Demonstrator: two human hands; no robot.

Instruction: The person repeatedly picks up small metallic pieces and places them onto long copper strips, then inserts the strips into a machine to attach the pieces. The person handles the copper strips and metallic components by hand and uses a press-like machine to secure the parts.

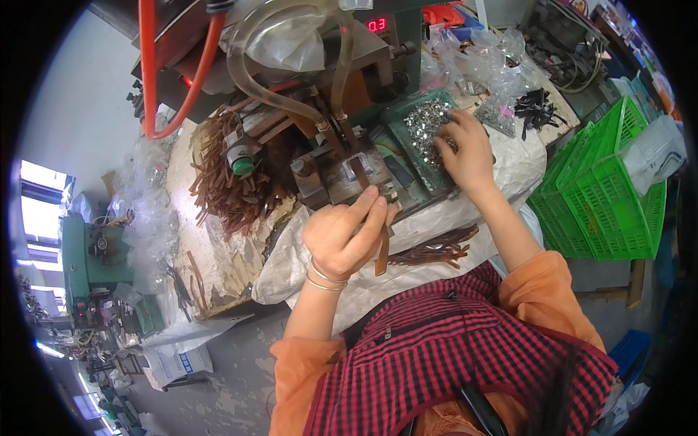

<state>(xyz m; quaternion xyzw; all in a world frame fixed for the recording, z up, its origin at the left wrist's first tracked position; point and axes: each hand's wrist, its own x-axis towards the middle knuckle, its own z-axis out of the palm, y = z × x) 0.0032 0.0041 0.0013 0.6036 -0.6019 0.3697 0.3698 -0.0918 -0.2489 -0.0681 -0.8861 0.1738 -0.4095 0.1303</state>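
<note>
My left hand (343,238) is at the front of the machine's metal work block (361,174), its fingers closed on a brown strap (382,256). One end of that strap lies on the block and the other hangs below my fingers. My right hand (469,154) reaches into a green tray (394,116) of small shiny metal pieces (424,129). Its fingers are bent, with a gap between thumb and forefinger. Whether a piece touches the fingertips is too small to tell.
Left of the block lies a large heap of brown straps (225,174); a smaller bunch (436,248) lies nearer me. A clear hose (238,65) and an orange hose (147,73) hang at the machine. Black strips (538,109) and green crates (600,189) are to the right.
</note>
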